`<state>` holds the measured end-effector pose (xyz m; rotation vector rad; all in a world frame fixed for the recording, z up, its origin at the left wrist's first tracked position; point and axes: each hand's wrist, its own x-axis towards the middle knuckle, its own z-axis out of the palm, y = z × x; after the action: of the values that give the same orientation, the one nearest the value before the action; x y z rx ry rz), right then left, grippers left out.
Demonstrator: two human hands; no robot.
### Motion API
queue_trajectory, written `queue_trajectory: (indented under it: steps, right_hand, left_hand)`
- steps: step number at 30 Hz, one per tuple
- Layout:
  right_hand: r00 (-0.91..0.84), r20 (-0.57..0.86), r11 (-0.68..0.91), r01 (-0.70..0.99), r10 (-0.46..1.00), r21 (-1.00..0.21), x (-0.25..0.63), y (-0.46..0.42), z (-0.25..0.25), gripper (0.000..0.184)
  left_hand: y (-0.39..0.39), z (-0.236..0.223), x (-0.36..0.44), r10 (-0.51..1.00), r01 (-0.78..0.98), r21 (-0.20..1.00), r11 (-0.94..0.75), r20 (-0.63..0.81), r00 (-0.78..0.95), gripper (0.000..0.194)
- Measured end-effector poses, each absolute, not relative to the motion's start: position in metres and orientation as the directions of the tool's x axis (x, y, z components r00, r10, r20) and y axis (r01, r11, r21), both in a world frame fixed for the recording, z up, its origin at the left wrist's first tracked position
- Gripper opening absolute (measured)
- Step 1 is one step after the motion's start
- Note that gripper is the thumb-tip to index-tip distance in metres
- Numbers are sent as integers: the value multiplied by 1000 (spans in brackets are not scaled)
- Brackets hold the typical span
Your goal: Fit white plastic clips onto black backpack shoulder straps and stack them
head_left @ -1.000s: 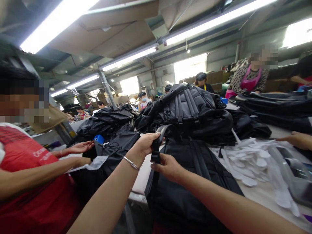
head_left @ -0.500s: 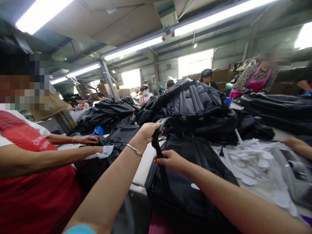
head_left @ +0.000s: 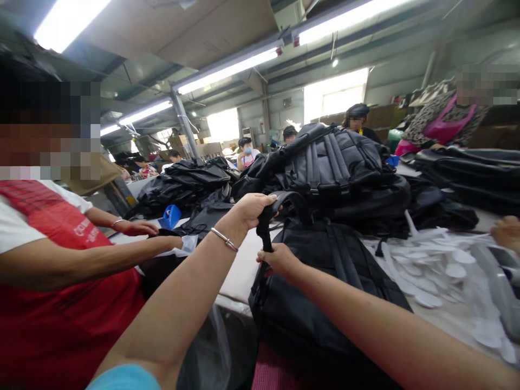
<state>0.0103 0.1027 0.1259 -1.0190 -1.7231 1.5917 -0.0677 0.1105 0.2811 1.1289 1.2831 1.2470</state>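
A black backpack (head_left: 300, 309) lies flat in front of me, its lower part over the table's near edge. My left hand (head_left: 255, 210) is closed on one of its shoulder straps (head_left: 298, 203), lifting it in an arch above the bag. Just below, my right hand (head_left: 280, 260) pinches the black webbing (head_left: 266, 240) that hangs from the strap. The webbing is taut between my two hands. A buckle there is mostly covered by my fingers.
Black backpacks (head_left: 333, 162) are heaped behind mine. White cut pieces (head_left: 439, 271) lie in a pile at right, near another person's hand (head_left: 506, 234). At left a co-worker in a red apron (head_left: 93, 292) handles black material, beside a blue tape dispenser (head_left: 170, 216).
The view has shifted slightly, so most things sit further right. My hands keep their hold on the strap and webbing. The co-worker's far hand has moved a little.
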Motion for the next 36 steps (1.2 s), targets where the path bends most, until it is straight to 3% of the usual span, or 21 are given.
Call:
queue_trajectory:
  steps: [7,11,14,17,21,28,32,36]
  right_hand:
    - [-571,114,280,211,813,-937,35,102,126,12]
    - [-628,240,504,283,740,-816,39,99,139,27]
    - [-638,258,587,379,726,-716,40,101,147,29]
    - [-609,279,625,481,743,-615,46,106,152,24]
    - [-569,265,624,654,778,-427,60,112,148,24]
    - [-555,192,584,729,809,-355,72,114,130,29]
    - [-567,169,587,728,806,-354,72,114,126,32]
    - [-544,163,565,752,823,-339,74,114,123,34]
  left_hand:
    - [103,278,-80,990,-32,996,79,-82,-111,17]
    - [99,277,-86,991,-3,997,74,-74,-108,16]
    - [94,275,-87,994,17,997,71,-69,-89,17]
    - [80,265,-88,995,50,994,96,-95,-37,17]
    - [52,231,-95,971,35,972,233,-231,-54,15]
    - [2,163,-110,891,-220,886,409,-440,-115,26]
    - [-9,153,-104,825,-222,811,542,-564,-46,37]
    - [-7,151,-101,813,-229,796,560,-582,-34,32]
